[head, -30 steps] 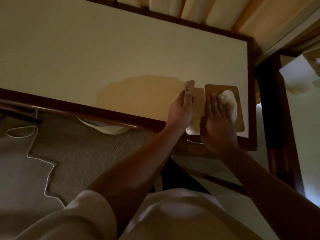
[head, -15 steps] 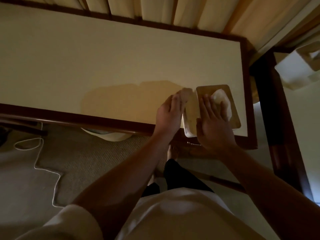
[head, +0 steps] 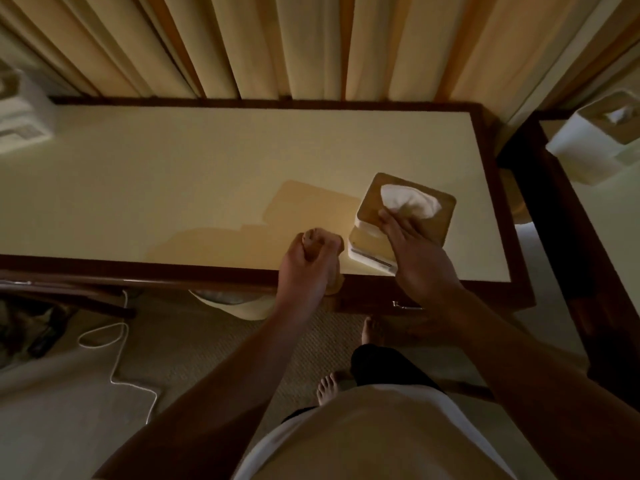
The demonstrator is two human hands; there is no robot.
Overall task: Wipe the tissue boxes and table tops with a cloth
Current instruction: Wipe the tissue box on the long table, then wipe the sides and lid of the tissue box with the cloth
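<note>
A white tissue box (head: pixel 367 244) with a tan wooden lid stands near the right end of the cream table top (head: pixel 207 174), turned at an angle. White tissue (head: pixel 412 201) bulges from its lid. My right hand (head: pixel 419 261) lies over the lid's near side, fingers on the tissue's edge, holding the box. My left hand (head: pixel 304 268) is at the table's front edge, left of the box and apart from it, fingers curled on a tan cloth (head: pixel 334 284). A second tissue box (head: pixel 588 150) sits on the neighbouring table at the far right.
Curtains (head: pixel 277 43) hang behind the table. A white appliance (head: pixel 20 123) sits at the far left. A dark wooden rim (head: pixel 138 270) frames the table top. A white cord (head: pixel 117 358) trails over the carpet, and a pale bin (head: pixel 242 306) shows under the table. My bare feet are below.
My left hand has left the box's side, dropped to the table's front edge and curled on the cloth. The box has turned at an angle under my right hand. The view has pulled back.
</note>
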